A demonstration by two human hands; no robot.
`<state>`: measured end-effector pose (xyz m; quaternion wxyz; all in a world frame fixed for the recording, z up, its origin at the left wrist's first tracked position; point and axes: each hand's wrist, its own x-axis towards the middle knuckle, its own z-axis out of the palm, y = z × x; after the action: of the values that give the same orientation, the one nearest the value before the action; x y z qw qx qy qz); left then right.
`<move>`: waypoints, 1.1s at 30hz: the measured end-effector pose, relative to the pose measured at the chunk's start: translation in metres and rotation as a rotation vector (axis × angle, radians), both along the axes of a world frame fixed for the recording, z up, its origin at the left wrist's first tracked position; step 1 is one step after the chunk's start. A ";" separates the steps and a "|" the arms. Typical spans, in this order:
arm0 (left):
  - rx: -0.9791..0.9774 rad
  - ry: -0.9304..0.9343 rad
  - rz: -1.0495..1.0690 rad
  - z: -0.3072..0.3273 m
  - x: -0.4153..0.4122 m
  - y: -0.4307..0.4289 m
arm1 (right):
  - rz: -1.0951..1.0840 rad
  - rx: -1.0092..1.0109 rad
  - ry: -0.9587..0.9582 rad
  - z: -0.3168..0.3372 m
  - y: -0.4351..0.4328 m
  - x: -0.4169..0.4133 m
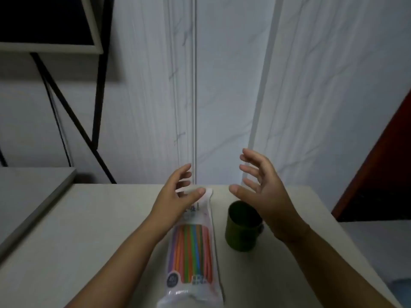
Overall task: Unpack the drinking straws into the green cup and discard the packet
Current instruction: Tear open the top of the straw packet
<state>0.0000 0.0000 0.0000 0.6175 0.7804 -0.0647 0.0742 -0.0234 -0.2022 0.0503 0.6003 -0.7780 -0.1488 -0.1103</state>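
Head view: left hand (175, 196) and right hand (265, 194) hover spread and empty over the full packet (193, 270) lying on the table (89, 230) beside the cup (241, 230), apparently poised to grasp its far end.

Pale veined wall panels (222, 85) stood behind a white table (89, 218); a black metal frame (99, 85) rose at left; a red-brown panel (389, 152) stood right; light was dim

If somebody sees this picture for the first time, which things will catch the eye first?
The bright packet of straws lies lengthwise in the middle of the pale table. Just right of it stands the dark green cup, with no straws sticking out. The left hand and the right hand are raised open above them, holding nothing.
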 end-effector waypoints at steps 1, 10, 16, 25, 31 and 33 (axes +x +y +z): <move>0.015 0.011 0.031 -0.001 -0.008 0.000 | -0.014 0.008 0.021 -0.001 0.001 -0.010; -0.124 0.495 0.285 -0.056 -0.056 -0.004 | 0.044 -0.061 0.297 -0.072 0.020 -0.066; -0.191 0.535 0.301 -0.063 -0.056 -0.004 | 0.145 -0.181 0.392 -0.117 0.041 -0.057; -0.348 0.594 0.131 -0.051 -0.075 -0.003 | 0.232 -0.050 0.400 -0.122 0.038 -0.052; -0.407 0.222 0.223 -0.028 -0.089 -0.008 | 0.215 0.130 0.326 -0.075 0.047 -0.056; -0.289 0.078 0.230 -0.017 -0.097 -0.016 | 0.179 0.204 0.259 -0.052 0.050 -0.058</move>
<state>-0.0971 -0.0156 -0.0172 0.7126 0.6882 0.0602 0.1224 -0.0812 -0.1526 -0.0015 0.6977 -0.7044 -0.1268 0.0299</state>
